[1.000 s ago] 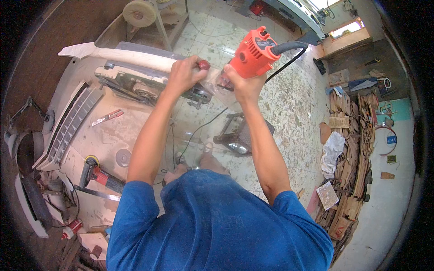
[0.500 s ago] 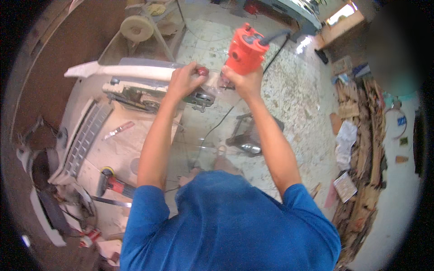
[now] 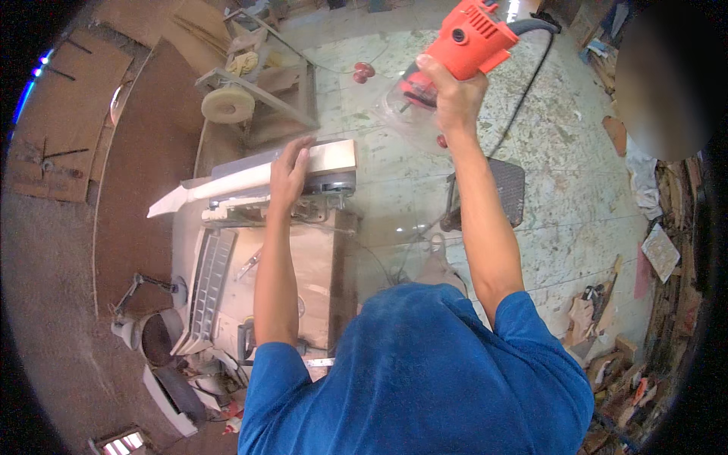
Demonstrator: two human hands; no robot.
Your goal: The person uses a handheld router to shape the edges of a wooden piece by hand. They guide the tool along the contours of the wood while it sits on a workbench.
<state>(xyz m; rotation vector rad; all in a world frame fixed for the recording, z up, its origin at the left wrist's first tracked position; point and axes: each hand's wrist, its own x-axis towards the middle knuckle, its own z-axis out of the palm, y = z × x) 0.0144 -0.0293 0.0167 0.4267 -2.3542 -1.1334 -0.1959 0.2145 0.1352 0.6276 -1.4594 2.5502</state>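
Observation:
My right hand (image 3: 460,98) is wrapped round a red corded router (image 3: 474,38), raised over the floor at the upper right. Below its motor are a clear base (image 3: 398,106) and a dark bit. One round red knob (image 3: 364,72) shows beyond the base. My left hand (image 3: 288,178) lies across a long pale wooden neck-shaped piece (image 3: 334,157), its fingers stretched out over the far edge. That piece has a flared, paddle-like end at the left and a square-cut end at the right. It rests on a metal device (image 3: 339,182) at the bench's far edge.
A slatted grey piece (image 3: 211,280) lies on the wooden bench (image 3: 303,254). Past it stands a frame with a round pale wheel (image 3: 229,105). The router's black cord (image 3: 523,95) hangs toward a dark textured plate (image 3: 506,193) on the floor. Wood scraps (image 3: 675,258) line the right.
The router has risen up and to the right in my right hand. My left hand has let go of its red knob and moved left onto the wooden piece. My view has shifted too.

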